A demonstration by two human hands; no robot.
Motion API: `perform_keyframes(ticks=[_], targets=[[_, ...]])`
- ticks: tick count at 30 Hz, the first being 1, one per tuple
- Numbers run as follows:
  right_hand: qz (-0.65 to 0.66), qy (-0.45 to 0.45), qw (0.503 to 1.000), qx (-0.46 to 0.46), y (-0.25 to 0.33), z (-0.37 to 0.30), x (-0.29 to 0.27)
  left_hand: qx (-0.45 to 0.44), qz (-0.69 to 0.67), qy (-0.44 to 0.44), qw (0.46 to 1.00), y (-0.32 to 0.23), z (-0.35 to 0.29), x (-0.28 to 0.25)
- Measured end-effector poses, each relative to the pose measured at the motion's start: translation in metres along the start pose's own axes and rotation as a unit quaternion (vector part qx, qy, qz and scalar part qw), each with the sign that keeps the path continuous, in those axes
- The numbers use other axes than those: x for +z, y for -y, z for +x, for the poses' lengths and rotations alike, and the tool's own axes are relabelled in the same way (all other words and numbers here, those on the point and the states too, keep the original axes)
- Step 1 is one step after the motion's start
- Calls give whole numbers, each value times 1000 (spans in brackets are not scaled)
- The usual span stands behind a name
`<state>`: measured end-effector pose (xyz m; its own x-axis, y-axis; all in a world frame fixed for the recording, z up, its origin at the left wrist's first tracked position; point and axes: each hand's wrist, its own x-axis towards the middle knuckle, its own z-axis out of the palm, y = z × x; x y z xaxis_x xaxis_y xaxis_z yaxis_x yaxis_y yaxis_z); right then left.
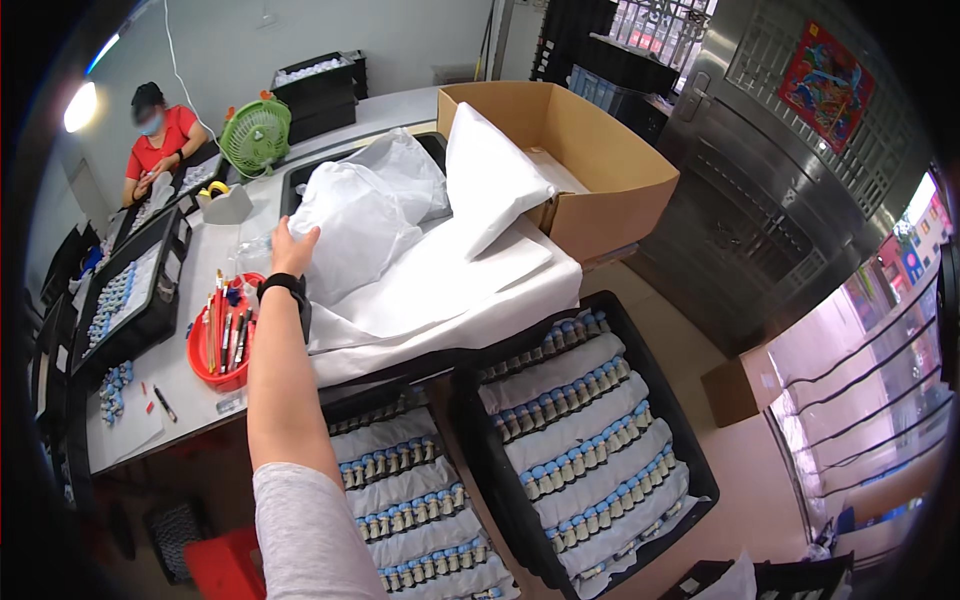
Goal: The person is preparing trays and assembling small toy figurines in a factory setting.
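So the person had their left hand (291,250) out over the worktable, at the left edge of a crumpled, see-through white sheet (355,220). The thumb stood off a bit from the fingers, which were loosely bent; hard to say from this angle if they actually had hold of the sheet or were just touching it. The right hand was out of view, so no clue what its fingers were up to. The crumpled sheet lay partly over a black tray (287,195) and partly over flat white sheets (455,275), with a puffy white bundle (488,180) to its right, leaning on an open cardboard box (620,208). Just left of the forearm sat a red basket (195,352) with pens and brushes in it. Lower down, a big black crate (672,405) held rows of little blue-topped figures (585,455) between white layers.
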<state>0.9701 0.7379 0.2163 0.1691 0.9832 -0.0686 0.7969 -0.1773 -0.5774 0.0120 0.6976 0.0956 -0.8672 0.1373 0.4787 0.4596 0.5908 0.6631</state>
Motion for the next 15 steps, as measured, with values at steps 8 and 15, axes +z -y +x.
perform_keyframes(ticks=[8,15], targets=[[-44,3,998,43,5,25,8,-80,-64,91,990,-35,3,-11],[2,63,997,-38,8,49,33,224,-318,-84,918,-177,-55,-93]])
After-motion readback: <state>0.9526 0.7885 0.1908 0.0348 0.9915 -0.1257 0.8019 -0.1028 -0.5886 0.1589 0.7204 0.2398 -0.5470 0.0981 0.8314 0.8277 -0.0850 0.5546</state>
